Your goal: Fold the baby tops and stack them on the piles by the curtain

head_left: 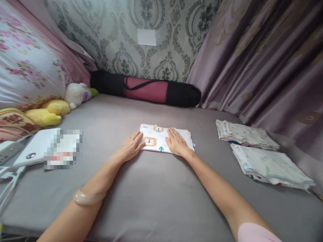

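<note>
A folded white cloth [163, 129] printed with yellow lion faces and green leaves lies flat in the middle of the grey bed sheet [156, 188]. Against its left edge rests my left hand [131, 145], the fingers stretched out and the fingertips on the cloth. My right hand [176, 143] lies flat over the cloth's right part, fingers extended, covering some of the print. Neither hand grips anything. Off to the right sit two stacks of folded cloths, a farther stack [247, 134] and a nearer stack [272, 166].
A long black and maroon bag [146, 90] lies along the wall. Plush toys [77, 94] and a floral pillow [30, 60] are at the left. Nearer are a white flat device [37, 146], a blurred-out item [64, 149] and white cables [10, 185]. Curtains [252, 60] hang at the right.
</note>
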`<state>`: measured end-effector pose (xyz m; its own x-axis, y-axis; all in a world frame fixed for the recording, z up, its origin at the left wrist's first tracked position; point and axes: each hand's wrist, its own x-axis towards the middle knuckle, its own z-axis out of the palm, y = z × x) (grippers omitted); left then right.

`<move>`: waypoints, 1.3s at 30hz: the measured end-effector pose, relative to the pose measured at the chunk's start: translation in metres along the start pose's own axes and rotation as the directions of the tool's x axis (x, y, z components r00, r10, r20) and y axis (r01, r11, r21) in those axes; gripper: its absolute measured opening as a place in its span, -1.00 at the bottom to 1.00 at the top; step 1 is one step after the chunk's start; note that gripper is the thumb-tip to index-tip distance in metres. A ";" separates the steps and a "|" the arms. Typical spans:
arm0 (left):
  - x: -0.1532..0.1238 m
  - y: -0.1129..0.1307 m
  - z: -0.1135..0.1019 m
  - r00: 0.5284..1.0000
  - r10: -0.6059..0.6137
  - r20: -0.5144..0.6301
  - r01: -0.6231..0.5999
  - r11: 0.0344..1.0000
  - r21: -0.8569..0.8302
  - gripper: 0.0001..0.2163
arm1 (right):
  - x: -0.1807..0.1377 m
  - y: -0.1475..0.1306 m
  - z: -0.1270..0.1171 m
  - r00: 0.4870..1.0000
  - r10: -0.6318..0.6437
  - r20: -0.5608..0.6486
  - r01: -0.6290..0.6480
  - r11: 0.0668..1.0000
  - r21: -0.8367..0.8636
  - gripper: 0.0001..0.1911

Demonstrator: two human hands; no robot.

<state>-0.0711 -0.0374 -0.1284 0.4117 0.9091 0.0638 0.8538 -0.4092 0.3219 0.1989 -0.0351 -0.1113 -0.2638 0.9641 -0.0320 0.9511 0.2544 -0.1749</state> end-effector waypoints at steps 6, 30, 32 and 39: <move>-0.001 -0.001 0.000 0.996 0.022 -0.081 -0.025 0.999 -0.033 -0.43 | 0.017 -0.028 -0.024 0.998 -0.003 0.068 0.001 0.999 0.039 -0.34; 0.000 -0.007 -0.003 0.904 -0.292 -0.312 0.263 0.956 -0.131 -0.66 | 0.042 -0.083 0.019 0.996 -0.083 -0.029 0.084 0.995 0.056 -0.32; 0.001 -0.010 -0.003 0.876 -0.346 -0.337 0.297 0.936 -0.188 -0.66 | 0.045 -0.083 0.014 0.997 -0.078 0.026 0.077 0.996 0.054 -0.31; 0.001 -0.012 -0.007 0.837 -0.404 -0.369 0.317 0.908 -0.275 -0.67 | 0.064 -0.113 -0.010 0.998 -0.047 0.043 0.044 0.996 0.076 -0.37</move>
<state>-0.0831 -0.0313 -0.1253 -0.1175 0.9552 0.2717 0.8180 -0.0621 0.5718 0.0758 -0.0014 -0.0835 -0.3152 0.9467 -0.0664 0.9237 0.2899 -0.2506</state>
